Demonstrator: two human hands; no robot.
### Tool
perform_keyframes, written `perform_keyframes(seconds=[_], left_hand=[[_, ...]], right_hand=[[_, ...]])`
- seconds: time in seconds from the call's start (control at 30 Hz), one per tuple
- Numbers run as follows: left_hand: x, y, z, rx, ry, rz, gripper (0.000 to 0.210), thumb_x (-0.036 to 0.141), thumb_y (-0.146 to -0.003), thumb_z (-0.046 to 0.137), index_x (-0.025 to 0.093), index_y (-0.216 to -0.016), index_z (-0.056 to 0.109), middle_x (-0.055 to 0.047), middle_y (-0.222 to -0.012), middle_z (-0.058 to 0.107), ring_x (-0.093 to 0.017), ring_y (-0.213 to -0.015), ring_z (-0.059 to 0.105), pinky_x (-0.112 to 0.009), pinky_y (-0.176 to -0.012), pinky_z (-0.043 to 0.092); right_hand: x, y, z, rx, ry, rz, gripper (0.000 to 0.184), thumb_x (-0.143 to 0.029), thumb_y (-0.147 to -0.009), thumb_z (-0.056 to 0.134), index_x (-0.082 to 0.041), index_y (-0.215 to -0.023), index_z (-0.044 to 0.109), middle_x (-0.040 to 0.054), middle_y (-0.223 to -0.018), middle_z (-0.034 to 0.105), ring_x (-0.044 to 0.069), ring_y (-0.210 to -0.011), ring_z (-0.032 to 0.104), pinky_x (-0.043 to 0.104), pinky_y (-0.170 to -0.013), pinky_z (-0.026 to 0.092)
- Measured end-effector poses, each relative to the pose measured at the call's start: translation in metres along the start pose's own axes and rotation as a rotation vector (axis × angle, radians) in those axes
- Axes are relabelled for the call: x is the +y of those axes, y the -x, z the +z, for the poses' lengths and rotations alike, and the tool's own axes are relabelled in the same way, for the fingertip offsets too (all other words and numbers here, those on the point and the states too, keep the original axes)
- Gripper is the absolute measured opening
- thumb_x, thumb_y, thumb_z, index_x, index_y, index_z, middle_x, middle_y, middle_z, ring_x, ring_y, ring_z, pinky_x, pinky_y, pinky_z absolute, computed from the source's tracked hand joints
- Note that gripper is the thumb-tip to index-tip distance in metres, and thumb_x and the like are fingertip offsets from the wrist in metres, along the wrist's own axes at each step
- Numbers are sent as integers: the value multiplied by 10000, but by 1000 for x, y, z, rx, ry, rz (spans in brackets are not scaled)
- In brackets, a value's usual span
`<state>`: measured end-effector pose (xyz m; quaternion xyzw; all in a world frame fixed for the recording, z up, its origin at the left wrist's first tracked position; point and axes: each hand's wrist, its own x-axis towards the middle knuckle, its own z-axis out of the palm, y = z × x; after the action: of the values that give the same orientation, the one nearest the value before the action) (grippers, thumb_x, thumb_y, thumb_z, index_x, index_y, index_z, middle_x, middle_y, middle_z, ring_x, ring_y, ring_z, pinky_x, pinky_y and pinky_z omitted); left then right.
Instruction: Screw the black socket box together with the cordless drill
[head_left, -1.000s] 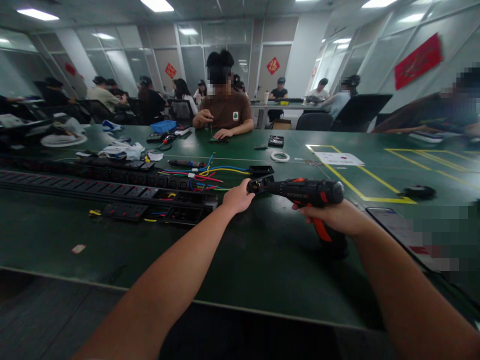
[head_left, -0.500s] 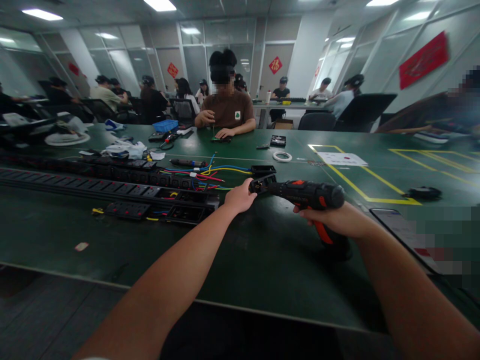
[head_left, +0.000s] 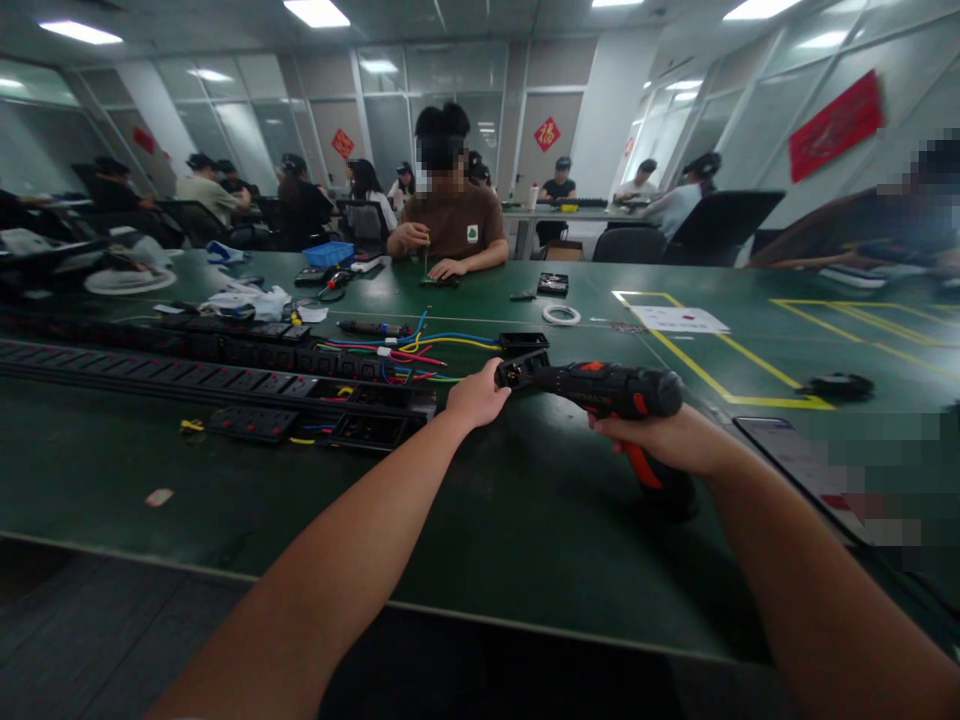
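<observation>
My left hand [head_left: 478, 394] is closed on a small black plastic housing [head_left: 523, 370] with brassy metal inside, held just above the green table. In my right hand [head_left: 667, 436] is a black and orange cordless drill [head_left: 615, 388], lying level and pointing left. Its nose meets the right side of the housing; the tip itself is hidden. Just behind sits another black housing [head_left: 525, 341], with blue and yellow wires [head_left: 457, 338] running to it from the left. Long black power strips [head_left: 187, 372] with rows of sockets lie to the left of my left hand.
A phone [head_left: 799, 475] lies right of my right forearm. Beyond my hands are a white ring [head_left: 561, 316], a black box [head_left: 553, 284] and a paper sheet [head_left: 681, 319] by yellow tape. Across the table sits a person in a brown shirt [head_left: 457, 225], near a blue basket [head_left: 328, 254].
The view has shifted very slightly. My hands, the housing and the drill keep the same places relative to each other.
</observation>
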<state>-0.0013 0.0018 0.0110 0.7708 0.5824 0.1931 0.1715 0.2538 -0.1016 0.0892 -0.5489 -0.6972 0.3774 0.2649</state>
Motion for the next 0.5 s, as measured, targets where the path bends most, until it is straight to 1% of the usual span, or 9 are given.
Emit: perform_keyframes(seconds=[0.37,0.5], left_hand=[[2,2,-2,5,13,-8,580,407,-967,579,314,-1521,434,-89,-1266,748,-309,-1135,715,-422,-944,535],[2,1,-1,6,14,-2,588,404,-963,584,310,-1523,432,-99,-1275,744,-312,-1131,716,-430,-939,535]], right_hand=[[5,-1,-1,0,9,12,281,-413,-717,809,-220,-899,716,5,-713,674,211,-637,643,335,-593,545],[6,-1,-2,-10,27,-10,283,-418,-734,802,-218,-912,712,4,-724,675,205,-649,642,332,-613,552]])
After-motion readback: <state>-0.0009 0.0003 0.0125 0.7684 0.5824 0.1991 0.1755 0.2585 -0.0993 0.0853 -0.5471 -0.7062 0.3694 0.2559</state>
